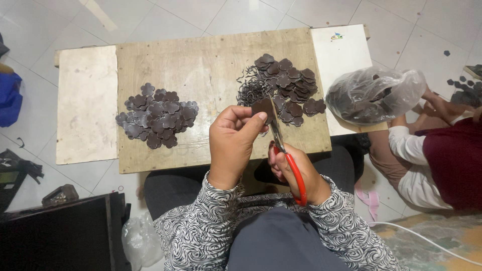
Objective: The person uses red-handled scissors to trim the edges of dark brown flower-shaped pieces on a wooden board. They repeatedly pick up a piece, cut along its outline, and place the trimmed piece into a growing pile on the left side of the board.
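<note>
**Head view: scissors meet a dark brown piece above a low work surface**

Head camera looks down on a pale tiled floor with a low wooden surface set on it, flanked by lighter panels at either end. On the far right a second person sits on the floor in a white sleeve and dark red garment, beside a clear plastic bag bulging with dark pieces.

On the surface lie two heaps, well apart. The left heap of flower-shaped pieces is dark brown and spread flat. The right heap of uncut pieces is rounder in outline, with a tangle of thin curled trimmings just beside it on its left edge.

The wearer's sleeves are patterned black and white. The left hand is raised over the near edge of the surface, its fingers closed in a pinch on a single dark brown piece, thumb on top. The right hand sits just beside and below the left hand, its fingers closed through the red handles of a pair of scissors. The metal blades point up and away, reaching the lower edge of the held piece. Whether the blades are parted cannot be told.
</note>
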